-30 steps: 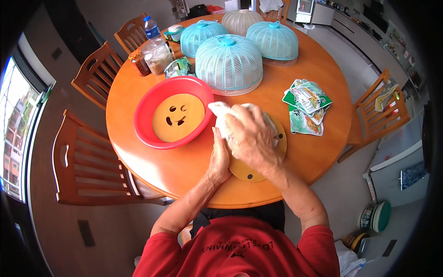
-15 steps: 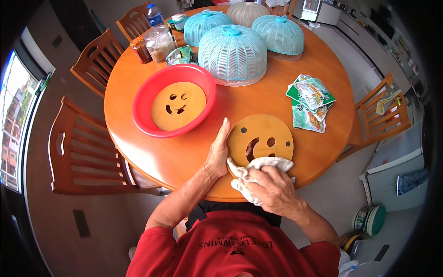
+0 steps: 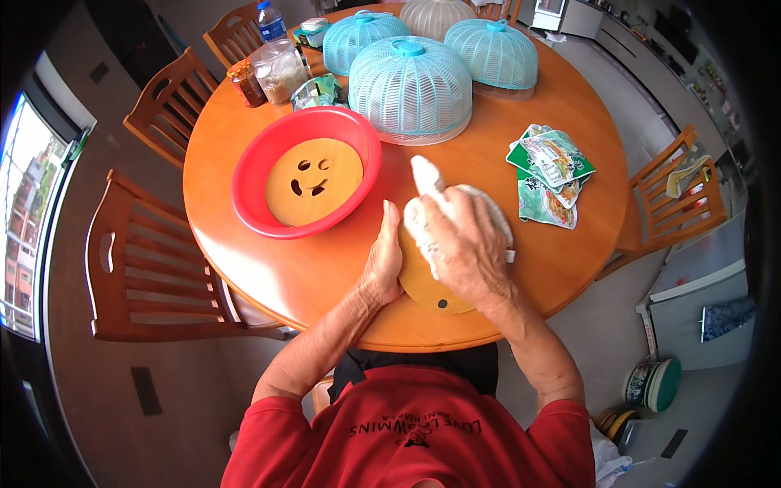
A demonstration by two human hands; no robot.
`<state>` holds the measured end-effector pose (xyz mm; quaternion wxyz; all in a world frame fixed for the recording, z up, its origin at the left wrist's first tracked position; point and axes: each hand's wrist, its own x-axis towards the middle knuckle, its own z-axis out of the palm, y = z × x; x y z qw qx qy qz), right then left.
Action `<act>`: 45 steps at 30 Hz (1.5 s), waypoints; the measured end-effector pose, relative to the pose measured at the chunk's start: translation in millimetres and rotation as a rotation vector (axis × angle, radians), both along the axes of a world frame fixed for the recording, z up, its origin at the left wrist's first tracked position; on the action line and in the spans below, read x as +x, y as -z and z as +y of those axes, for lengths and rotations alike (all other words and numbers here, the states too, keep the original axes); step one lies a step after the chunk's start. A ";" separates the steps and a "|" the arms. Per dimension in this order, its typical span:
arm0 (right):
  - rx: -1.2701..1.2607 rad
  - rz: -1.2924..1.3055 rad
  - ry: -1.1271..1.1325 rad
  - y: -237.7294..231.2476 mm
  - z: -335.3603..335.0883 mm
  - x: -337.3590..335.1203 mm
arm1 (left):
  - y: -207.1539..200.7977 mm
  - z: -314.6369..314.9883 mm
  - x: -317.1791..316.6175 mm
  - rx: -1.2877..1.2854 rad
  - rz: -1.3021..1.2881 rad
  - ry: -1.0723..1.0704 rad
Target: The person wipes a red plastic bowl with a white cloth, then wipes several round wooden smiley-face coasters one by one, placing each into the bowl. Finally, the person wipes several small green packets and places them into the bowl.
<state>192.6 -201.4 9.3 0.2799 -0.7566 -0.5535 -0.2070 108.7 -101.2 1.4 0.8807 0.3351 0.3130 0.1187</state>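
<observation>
My left hand [image 3: 381, 260] grips the left edge of a round wooden trivet [image 3: 423, 289], with one digit stretched along the rim and the others hidden. My right hand [image 3: 468, 244] is closed on a white cloth [image 3: 423, 220] and presses it onto the trivet's upper part, covering most of that face. A dark round dot shows near the trivet's lower edge. To the left, a red plastic basin [image 3: 248, 191] holds a second wooden disc [image 3: 293, 183] with a winking-face cutout.
Pale-blue mesh food covers [image 3: 411, 93] stand toward the back. At right lies a stack of green food packets [image 3: 549, 167]. A glass jar [image 3: 279, 71], a red-brown jar [image 3: 246, 81] and a water bottle [image 3: 271, 23] stand at far left. Wooden chairs [image 3: 154, 260] ring the round table [image 3: 325, 276].
My right hand has moved the cloth away from me, from the trivet's near edge to its far part. The trivet looks turned, its cutouts now covered. My left hand stays at the left edge.
</observation>
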 end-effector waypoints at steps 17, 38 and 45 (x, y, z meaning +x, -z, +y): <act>0.008 -0.034 0.166 29.6 -99.6 14.8 | 26.7 11.8 -5.8 -0.025 -0.265 0.111; 0.140 -0.060 -0.112 -5.1 17.9 2.1 | 23.2 11.4 1.5 0.033 -0.185 0.144; 0.026 0.052 0.243 -0.2 -14.3 40.8 | 29.2 9.2 -5.7 0.100 -0.281 0.098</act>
